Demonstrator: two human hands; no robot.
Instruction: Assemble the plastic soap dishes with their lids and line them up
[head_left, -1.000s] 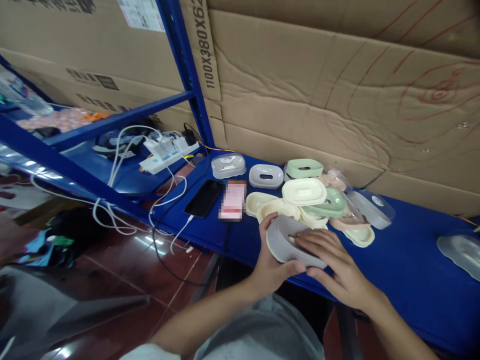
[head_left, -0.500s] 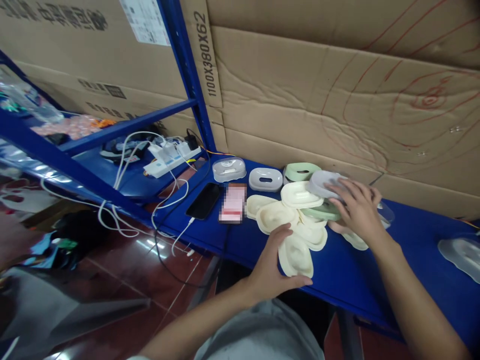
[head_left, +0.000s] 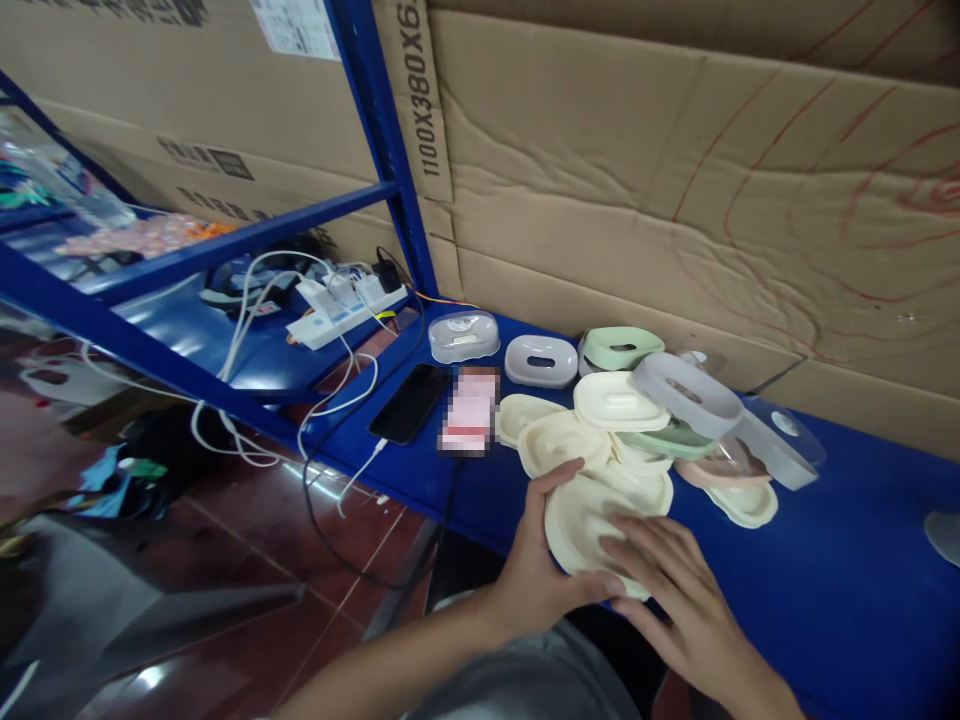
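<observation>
A cream oval soap dish piece is between my two hands at the front edge of the blue shelf. My left hand grips its left side, thumb low and fingers at the upper rim. Blurred by motion, my right hand lies over its right side with bent fingers touching it. Just behind are several more cream pieces in a loose pile. Grey oval piece lies tilted on the pile's right, over a green piece and a pink one.
A black phone and a pink-screened phone lie left of the pile. Behind stand a clear cover, a white dish and a green dish. Cables run from a white power strip. Cardboard walls the back.
My right hand has let go of the grey piece on the pile and come down to the cream piece. My left hand stays at that piece. The view has shifted slightly.
</observation>
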